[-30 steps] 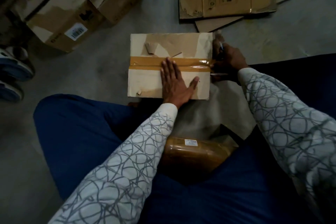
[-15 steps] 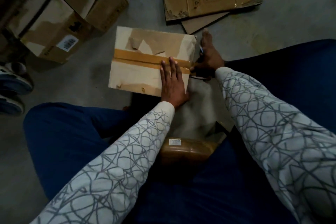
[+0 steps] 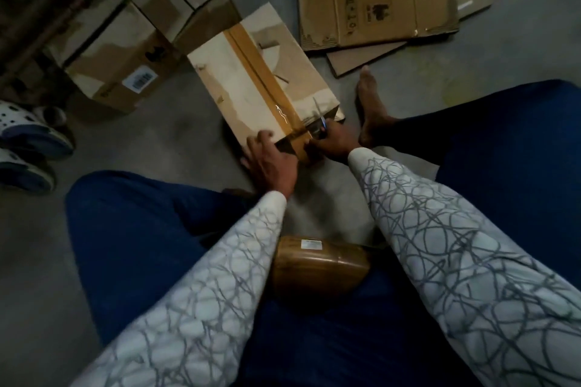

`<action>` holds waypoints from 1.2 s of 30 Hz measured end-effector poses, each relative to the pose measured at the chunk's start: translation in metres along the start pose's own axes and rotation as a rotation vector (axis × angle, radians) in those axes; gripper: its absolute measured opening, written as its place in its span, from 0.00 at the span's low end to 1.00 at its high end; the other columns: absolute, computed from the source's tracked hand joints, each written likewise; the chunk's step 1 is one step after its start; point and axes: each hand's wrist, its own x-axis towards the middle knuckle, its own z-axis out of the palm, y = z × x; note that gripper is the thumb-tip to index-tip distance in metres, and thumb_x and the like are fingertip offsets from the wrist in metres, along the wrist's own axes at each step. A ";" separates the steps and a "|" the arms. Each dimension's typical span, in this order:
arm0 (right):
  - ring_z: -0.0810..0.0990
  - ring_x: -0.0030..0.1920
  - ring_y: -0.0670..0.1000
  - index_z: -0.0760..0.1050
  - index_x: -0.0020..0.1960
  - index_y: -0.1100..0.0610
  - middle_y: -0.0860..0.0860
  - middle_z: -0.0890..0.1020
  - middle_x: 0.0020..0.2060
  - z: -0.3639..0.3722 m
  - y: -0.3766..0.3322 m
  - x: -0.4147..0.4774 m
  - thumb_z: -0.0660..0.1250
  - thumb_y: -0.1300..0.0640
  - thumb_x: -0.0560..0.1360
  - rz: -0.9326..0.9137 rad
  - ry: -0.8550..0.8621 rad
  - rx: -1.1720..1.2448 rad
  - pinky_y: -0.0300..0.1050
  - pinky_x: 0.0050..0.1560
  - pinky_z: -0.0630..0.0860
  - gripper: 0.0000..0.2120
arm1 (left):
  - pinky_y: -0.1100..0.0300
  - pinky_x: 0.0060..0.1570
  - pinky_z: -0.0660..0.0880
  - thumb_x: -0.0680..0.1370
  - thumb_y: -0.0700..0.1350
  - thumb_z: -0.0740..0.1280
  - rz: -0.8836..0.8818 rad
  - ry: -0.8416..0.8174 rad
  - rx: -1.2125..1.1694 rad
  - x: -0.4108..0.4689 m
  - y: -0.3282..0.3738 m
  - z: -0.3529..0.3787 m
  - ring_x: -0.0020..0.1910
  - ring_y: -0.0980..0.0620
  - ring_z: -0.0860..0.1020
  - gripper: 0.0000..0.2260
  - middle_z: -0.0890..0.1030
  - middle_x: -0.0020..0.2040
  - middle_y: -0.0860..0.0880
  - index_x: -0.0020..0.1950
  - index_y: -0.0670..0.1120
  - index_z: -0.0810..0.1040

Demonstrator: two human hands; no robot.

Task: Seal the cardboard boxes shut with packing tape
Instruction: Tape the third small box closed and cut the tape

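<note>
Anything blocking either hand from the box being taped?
Nothing visible. The left hand holds the cardboard box at its near edge; the right hand, gripping a blue-handled cutting tool, is at the tape strip end there.

White sleeves (image 3: 204, 292) with grey looping scribbles, dark blue trousers (image 3: 141, 229), bare foot (image 3: 371, 104).
</note>
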 end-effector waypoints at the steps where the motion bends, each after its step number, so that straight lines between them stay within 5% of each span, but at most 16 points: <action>1: 0.78 0.62 0.60 0.73 0.66 0.59 0.58 0.80 0.61 -0.001 0.000 -0.001 0.73 0.47 0.74 -0.002 0.009 0.004 0.45 0.57 0.72 0.26 | 0.48 0.66 0.70 0.70 0.40 0.69 -0.238 -0.040 -0.270 -0.007 0.003 0.005 0.64 0.43 0.73 0.19 0.77 0.63 0.44 0.60 0.46 0.77; 4: 0.77 0.63 0.60 0.70 0.68 0.58 0.58 0.79 0.63 -0.002 -0.003 -0.008 0.72 0.48 0.74 -0.017 0.033 -0.039 0.52 0.63 0.75 0.27 | 0.45 0.64 0.73 0.63 0.54 0.76 -0.725 -0.407 -0.775 0.004 0.000 0.025 0.62 0.43 0.77 0.33 0.79 0.64 0.45 0.67 0.46 0.77; 7: 0.78 0.61 0.61 0.69 0.67 0.59 0.59 0.78 0.61 -0.006 -0.006 -0.019 0.70 0.50 0.76 -0.094 0.140 -0.111 0.56 0.61 0.75 0.24 | 0.43 0.66 0.71 0.55 0.60 0.79 -0.750 -0.567 -0.833 0.025 -0.016 0.062 0.61 0.43 0.77 0.42 0.81 0.63 0.46 0.68 0.50 0.77; 10: 0.76 0.56 0.62 0.69 0.60 0.59 0.59 0.77 0.56 -0.006 -0.013 -0.022 0.71 0.50 0.75 -0.316 0.248 -0.193 0.55 0.54 0.75 0.20 | 0.43 0.62 0.76 0.65 0.56 0.78 -0.738 -0.584 -0.968 0.023 -0.004 0.054 0.59 0.42 0.81 0.31 0.83 0.60 0.45 0.67 0.48 0.79; 14: 0.75 0.59 0.60 0.67 0.63 0.61 0.61 0.76 0.59 -0.007 -0.025 -0.015 0.72 0.55 0.74 -0.391 0.017 -0.263 0.43 0.49 0.62 0.23 | 0.47 0.55 0.79 0.75 0.48 0.72 -0.730 -0.522 -1.020 0.017 -0.004 0.056 0.56 0.43 0.82 0.22 0.84 0.58 0.45 0.68 0.46 0.76; 18: 0.77 0.59 0.66 0.64 0.67 0.66 0.66 0.78 0.59 -0.005 -0.020 -0.005 0.68 0.61 0.76 -0.309 -0.013 -0.313 0.52 0.50 0.69 0.23 | 0.49 0.45 0.82 0.74 0.60 0.71 -0.750 -0.575 -0.936 0.009 -0.010 0.063 0.54 0.42 0.83 0.31 0.82 0.60 0.45 0.74 0.48 0.71; 21: 0.79 0.56 0.67 0.64 0.68 0.66 0.67 0.79 0.56 -0.013 -0.021 -0.002 0.68 0.61 0.77 -0.310 -0.040 -0.344 0.52 0.47 0.69 0.24 | 0.40 0.59 0.78 0.73 0.68 0.65 -0.677 -0.533 -0.856 0.012 -0.024 0.106 0.58 0.42 0.81 0.31 0.82 0.62 0.46 0.70 0.52 0.75; 25: 0.78 0.58 0.66 0.62 0.70 0.64 0.67 0.78 0.59 -0.012 -0.010 0.000 0.66 0.58 0.79 -0.235 -0.162 -0.341 0.50 0.49 0.68 0.24 | 0.49 0.68 0.71 0.84 0.54 0.60 -0.582 -0.597 -0.699 -0.010 0.004 0.076 0.68 0.39 0.75 0.21 0.76 0.70 0.41 0.72 0.43 0.73; 28: 0.78 0.59 0.67 0.62 0.69 0.64 0.68 0.77 0.59 0.000 0.006 -0.004 0.64 0.55 0.81 -0.187 -0.218 -0.387 0.51 0.49 0.68 0.21 | 0.49 0.67 0.71 0.83 0.52 0.62 -0.563 -0.692 -0.601 -0.021 0.000 0.073 0.66 0.40 0.75 0.18 0.76 0.69 0.40 0.69 0.44 0.76; 31: 0.77 0.60 0.66 0.64 0.68 0.63 0.67 0.77 0.61 0.003 0.006 -0.006 0.60 0.52 0.83 -0.126 -0.174 -0.299 0.52 0.55 0.71 0.20 | 0.47 0.63 0.76 0.78 0.47 0.67 -0.623 -0.615 -0.760 -0.015 -0.001 0.070 0.59 0.42 0.80 0.11 0.82 0.61 0.42 0.58 0.47 0.80; 36: 0.75 0.66 0.64 0.68 0.68 0.64 0.64 0.76 0.64 -0.005 0.003 0.008 0.66 0.60 0.77 -0.102 0.085 -0.051 0.55 0.65 0.71 0.21 | 0.50 0.61 0.78 0.78 0.39 0.68 -0.599 -0.521 -0.771 -0.001 -0.013 0.066 0.56 0.44 0.81 0.12 0.83 0.58 0.42 0.61 0.41 0.82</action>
